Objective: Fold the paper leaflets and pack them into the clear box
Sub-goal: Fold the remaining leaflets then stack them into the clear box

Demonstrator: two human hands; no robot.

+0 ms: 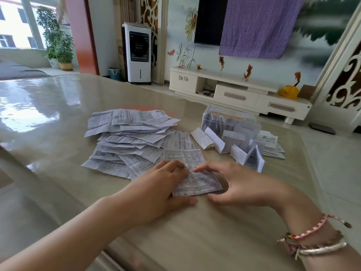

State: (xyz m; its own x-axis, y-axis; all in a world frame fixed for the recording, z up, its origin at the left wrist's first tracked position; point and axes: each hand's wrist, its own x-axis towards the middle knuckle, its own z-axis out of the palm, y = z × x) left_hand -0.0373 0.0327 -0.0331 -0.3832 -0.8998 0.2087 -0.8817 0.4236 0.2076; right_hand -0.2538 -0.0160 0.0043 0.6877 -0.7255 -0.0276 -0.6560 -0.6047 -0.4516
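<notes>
One printed paper leaflet (197,178) lies flat on the table just in front of me. My left hand (156,186) rests on its left edge, fingers bent over the paper and thumb along the near edge. My right hand (234,184) hovers at its right side, forefinger touching the sheet's middle, thumb below the near edge. A loose heap of unfolded leaflets (129,139) spreads to the left behind it. The clear box (228,119) stands at the back right with folded leaflets inside. Several folded leaflets (244,151) lie and stand in front of the box.
The glossy beige table (175,231) runs to an edge at the right. Beyond it stand a white TV cabinet (240,92), a white air cooler (138,53) and potted plants (58,44) by the window.
</notes>
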